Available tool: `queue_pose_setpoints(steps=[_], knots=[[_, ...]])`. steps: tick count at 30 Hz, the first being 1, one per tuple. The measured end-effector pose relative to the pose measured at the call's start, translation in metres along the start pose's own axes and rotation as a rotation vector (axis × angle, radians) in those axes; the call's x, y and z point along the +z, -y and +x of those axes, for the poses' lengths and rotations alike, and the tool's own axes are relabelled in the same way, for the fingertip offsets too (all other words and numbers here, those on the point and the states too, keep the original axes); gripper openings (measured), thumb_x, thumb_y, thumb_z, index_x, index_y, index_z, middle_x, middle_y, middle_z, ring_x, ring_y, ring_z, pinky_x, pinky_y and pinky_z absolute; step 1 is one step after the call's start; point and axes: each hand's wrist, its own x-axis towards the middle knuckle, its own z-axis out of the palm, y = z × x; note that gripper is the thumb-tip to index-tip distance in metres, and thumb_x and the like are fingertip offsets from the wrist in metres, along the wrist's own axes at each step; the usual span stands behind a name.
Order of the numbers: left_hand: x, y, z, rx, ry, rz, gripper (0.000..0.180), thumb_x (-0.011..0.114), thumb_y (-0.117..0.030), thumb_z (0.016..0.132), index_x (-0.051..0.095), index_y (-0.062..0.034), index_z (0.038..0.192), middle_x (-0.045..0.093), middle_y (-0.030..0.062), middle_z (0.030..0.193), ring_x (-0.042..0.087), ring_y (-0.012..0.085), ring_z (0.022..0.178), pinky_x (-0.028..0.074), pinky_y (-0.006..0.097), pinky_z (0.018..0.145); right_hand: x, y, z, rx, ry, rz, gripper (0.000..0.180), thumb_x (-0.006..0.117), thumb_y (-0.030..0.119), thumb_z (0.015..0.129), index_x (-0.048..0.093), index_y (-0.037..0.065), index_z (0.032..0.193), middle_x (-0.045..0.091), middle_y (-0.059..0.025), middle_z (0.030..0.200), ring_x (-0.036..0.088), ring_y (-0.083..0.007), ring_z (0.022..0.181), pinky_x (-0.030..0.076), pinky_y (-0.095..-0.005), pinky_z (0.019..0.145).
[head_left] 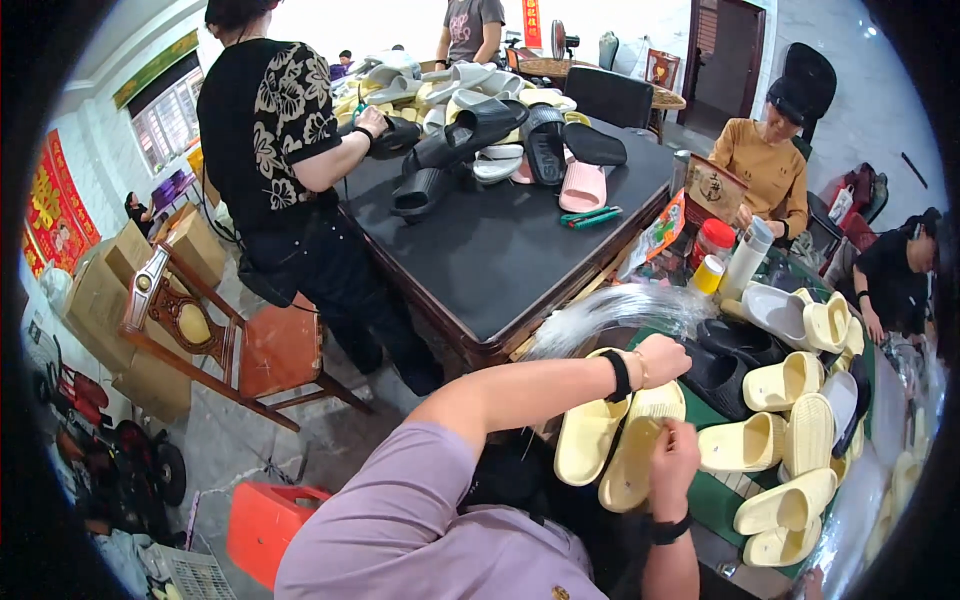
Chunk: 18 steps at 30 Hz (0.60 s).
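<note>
Hands are pairing yellow slippers (615,440): left hand (662,358) closed near a bundle of clear plastic ties (610,312), right hand (676,450) pinching one slipper; fastening needs a steady grip.

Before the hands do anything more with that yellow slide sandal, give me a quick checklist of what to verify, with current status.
1. Right hand gripping the pale yellow slide sandal: ok, fingers pinch its edge.
2. Left hand position: ok, raised at the bundle of clear plastic strands.
3. What the left hand holds: cannot tell, fist closed.
4. Second yellow slide beside the first: ok, touching it.
5. Stock nearby: ok, yellow slides piled on the green table.
6. Black slides: ok, apart from the held one.
</note>
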Motion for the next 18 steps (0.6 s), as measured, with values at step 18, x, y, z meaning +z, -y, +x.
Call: queue_pose_setpoints(steps=[18], knots=[[0.017, 0.003, -0.072, -0.482, -0.268, -1.072, 0.021, 0.069, 0.0, 0.083, 0.06, 0.0007, 0.103, 0.07, 0.0104, 0.091, 0.068, 0.0144, 0.083, 0.055, 0.028, 0.073, 0.047, -0.01, 0.073, 0.155, -0.157, 0.416, 0.016, 0.061, 0.013, 0.093, 0.069, -0.001, 0.095, 0.069, -0.0057, 0.075, 0.064, -0.0098, 0.069, 0.05, -0.0264, 0.062]])
